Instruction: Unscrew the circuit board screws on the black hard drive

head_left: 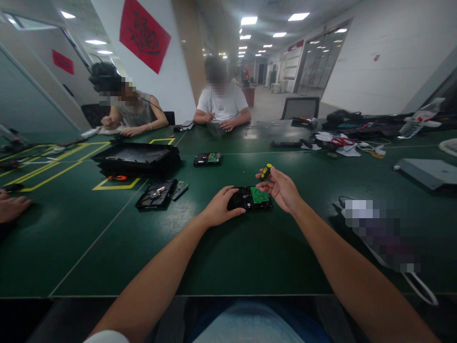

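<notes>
Black drive is lying flat on the green surface, its long axis running roughly left to right across the person. Left hand is bracing its left end, that grip closing around it: fingers at the far side, thumb along the near side. Right hand is pinching the yellow-and-black screwdriver in the fingers and is the nearer one to the green board on the drive's right half. From this right grip, the board is lying below and slightly to the left; the screwdriver is slanting down and leftward toward it.

Hard to make out: shaft is blurring thin, so cannot tell whether the tip is touching. Left fingers are covering the drive's left end; right hand is crowding its far right corner. Screw heads are showing too small to read.
</notes>
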Motion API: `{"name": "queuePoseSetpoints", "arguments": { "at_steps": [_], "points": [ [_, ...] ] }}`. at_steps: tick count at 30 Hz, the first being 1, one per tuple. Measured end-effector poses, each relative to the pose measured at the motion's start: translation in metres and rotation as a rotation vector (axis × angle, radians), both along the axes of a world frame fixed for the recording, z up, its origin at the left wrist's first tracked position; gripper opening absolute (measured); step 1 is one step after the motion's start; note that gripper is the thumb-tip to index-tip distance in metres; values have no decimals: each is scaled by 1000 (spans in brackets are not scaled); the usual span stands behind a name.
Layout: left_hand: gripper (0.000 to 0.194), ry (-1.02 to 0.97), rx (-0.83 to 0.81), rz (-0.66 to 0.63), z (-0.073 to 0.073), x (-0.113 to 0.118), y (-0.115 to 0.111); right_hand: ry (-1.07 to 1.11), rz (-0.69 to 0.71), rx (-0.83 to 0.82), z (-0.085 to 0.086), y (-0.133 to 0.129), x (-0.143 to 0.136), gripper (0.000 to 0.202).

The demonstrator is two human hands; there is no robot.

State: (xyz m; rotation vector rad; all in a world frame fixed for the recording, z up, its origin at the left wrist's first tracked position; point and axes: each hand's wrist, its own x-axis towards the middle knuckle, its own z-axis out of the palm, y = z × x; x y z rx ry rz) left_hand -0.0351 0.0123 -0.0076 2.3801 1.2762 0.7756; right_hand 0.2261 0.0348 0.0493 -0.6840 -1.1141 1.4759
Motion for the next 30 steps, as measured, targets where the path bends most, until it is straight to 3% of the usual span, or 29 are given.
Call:
{"name": "queuePoseSetpoints", "arguments": {
  "at_steps": [30],
  "points": [
    [76,5,-7,0,0,0,0,-20,-23,-12,0,0,1,38]
  ]
}}
